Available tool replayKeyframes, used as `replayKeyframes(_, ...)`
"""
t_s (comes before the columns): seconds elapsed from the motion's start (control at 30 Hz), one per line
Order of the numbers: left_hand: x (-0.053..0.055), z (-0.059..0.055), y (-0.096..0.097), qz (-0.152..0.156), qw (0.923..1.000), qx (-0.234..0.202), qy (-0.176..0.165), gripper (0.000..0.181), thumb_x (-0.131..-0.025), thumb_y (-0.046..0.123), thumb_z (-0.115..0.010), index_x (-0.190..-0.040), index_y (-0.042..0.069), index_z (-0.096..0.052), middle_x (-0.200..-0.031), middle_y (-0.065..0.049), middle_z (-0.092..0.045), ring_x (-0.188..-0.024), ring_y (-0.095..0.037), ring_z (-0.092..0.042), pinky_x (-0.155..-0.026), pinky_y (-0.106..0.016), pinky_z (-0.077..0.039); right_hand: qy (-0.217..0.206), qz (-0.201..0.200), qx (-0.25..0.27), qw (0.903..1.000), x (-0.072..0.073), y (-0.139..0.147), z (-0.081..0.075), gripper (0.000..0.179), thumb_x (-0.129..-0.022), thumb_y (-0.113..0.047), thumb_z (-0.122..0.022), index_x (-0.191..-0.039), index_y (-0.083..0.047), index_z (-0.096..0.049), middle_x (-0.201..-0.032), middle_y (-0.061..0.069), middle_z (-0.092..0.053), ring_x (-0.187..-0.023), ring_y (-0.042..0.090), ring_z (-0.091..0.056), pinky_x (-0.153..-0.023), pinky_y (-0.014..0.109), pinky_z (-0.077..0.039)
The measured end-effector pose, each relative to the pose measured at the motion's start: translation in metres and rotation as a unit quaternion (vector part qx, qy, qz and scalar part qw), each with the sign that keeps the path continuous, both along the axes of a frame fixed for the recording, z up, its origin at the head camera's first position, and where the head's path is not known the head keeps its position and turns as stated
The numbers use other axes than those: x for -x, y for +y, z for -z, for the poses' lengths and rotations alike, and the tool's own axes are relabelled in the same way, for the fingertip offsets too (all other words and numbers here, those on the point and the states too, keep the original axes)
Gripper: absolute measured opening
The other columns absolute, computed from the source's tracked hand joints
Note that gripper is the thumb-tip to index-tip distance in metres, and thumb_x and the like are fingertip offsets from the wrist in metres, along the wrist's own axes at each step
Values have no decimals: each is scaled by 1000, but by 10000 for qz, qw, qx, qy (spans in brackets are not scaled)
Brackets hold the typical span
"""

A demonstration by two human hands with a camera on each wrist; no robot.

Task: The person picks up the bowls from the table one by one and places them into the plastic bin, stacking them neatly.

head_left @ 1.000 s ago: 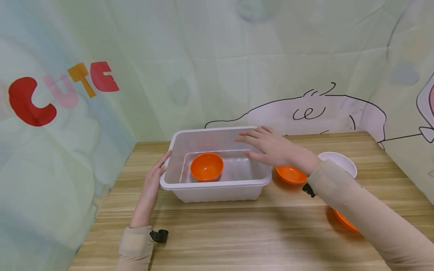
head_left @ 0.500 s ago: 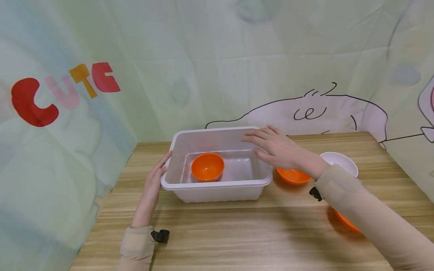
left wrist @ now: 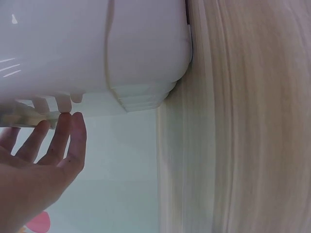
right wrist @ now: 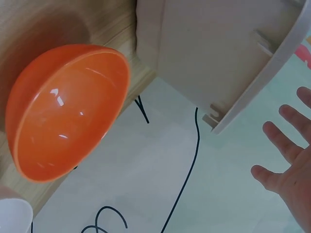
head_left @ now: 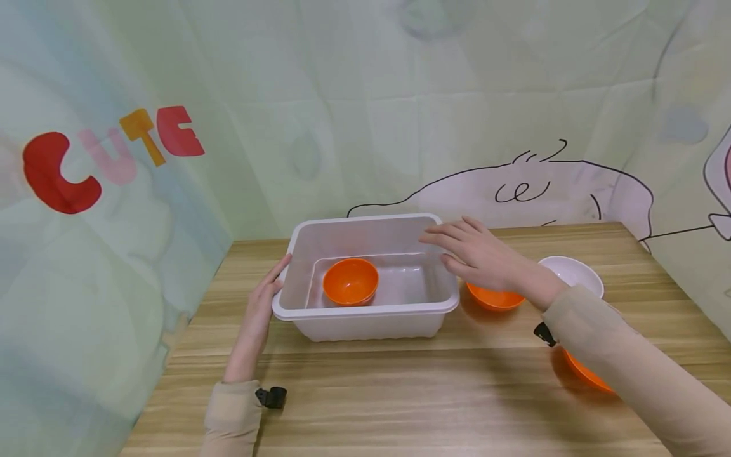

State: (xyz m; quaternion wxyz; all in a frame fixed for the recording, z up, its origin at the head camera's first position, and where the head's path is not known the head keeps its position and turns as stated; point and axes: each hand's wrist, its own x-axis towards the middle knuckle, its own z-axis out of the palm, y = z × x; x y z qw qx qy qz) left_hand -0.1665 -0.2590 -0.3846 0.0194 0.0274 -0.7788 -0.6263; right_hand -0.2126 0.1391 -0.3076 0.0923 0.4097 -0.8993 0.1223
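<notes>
Here, a round orange plastic bowl (head_left: 350,284) sits inside a white rectangular plastic tub (head_left: 365,327); the left hand (head_left: 259,308), fingers extended, touches the tub's left side; the right hand (head_left: 478,254), empty, fingers spread, hovers near its right rim.

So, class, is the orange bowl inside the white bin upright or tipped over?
Upright: in the head view, the orange bowl sits in the white bin with its mouth facing up and its inside showing.
</notes>
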Motion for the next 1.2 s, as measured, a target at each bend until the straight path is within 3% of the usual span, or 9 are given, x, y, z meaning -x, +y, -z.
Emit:
replayKeyframes(0.37,0,0,0,-13,10000,-9,9,50,-98,21,-36,-147,32,-39,-158,10,-29,-146,-13,-23,-116,-44,-23,246,-32,276,9993,-1,9,7,44,-97,-20,-46,-141,-19,-47,-146,5,-47,-133,27,-40,-113,60,-17)
replayKeyframes(0.77,-2,0,0,60,10000,45,2,49,-99,23,-34,-147,34,-38,-158,12,-28,-144,-12,-26,-106,-36,-28,199,146,433,9988,-3,21,16,45,-96,-18,-48,-141,-19,-47,-145,5,-48,-134,27,-40,-113,61,-15)
replayKeyframes(1.2,-1,0,-1,77,9999,51,56,48,-100,25,-34,-147,33,-38,-158,11,-29,-144,-12,-26,-107,-36,-28,376,26,706,9968,-3,36,31,49,-91,-14,-53,-139,-14,-49,-144,7,-48,-131,27,-43,-111,57,-20)
